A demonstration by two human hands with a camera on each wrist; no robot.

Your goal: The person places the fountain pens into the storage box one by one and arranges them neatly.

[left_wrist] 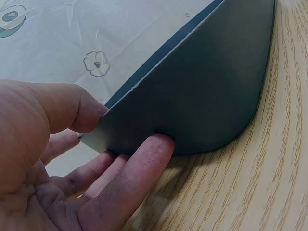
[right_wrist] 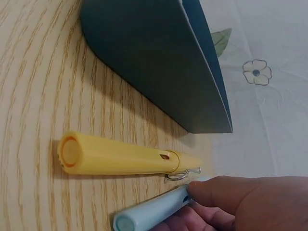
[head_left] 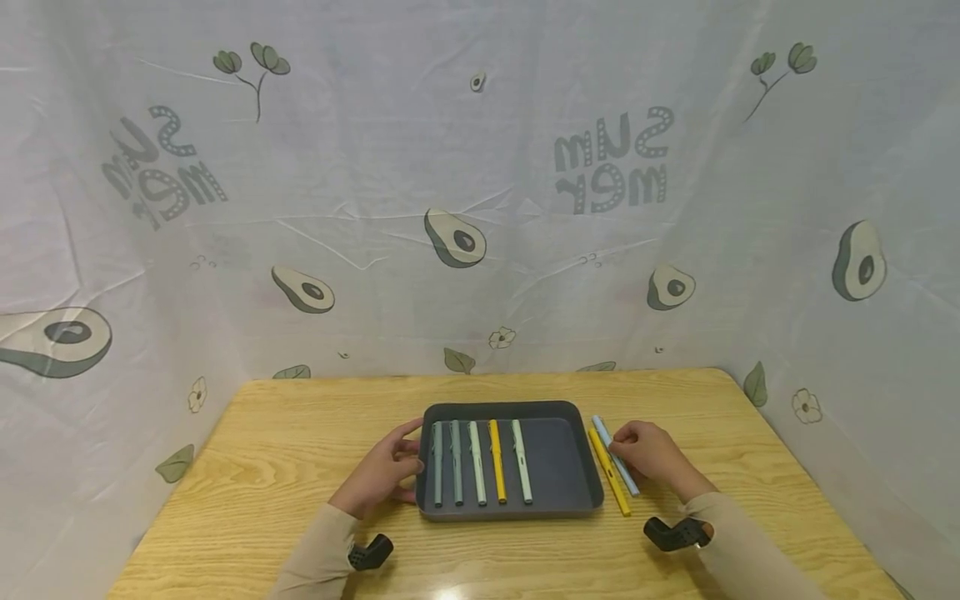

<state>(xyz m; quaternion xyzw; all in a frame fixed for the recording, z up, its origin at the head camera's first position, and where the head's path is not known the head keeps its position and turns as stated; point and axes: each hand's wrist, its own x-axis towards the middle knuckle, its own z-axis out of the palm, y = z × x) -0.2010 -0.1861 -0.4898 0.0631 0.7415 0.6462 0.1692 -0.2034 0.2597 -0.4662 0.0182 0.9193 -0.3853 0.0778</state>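
A dark grey tray (head_left: pixel 555 510) lies on the table with several capped pens side by side in its left and middle part: grey-green pens (head_left: pixel 438 467), pale green pens (head_left: pixel 477 467) and a yellow pen (head_left: pixel 497 467). My left hand (head_left: pixel 384 471) touches the tray's left side, its fingertips (left_wrist: pixel 161 144) against the outer wall. Right of the tray, my right hand (head_left: pixel 651 452) pinches a light blue pen (right_wrist: pixel 154 210) between thumb and fingers, low at the tabletop. Beside it, a second yellow pen (right_wrist: pixel 115 155) lies on the wood, clip toward the far end.
The wooden table (head_left: pixel 300 433) reaches back to a pale curtain (head_left: pixel 495 292) printed with avocados and flowers, which also hangs at both sides. Black wrist mounts (head_left: pixel 371 552) stick out from both sleeves.
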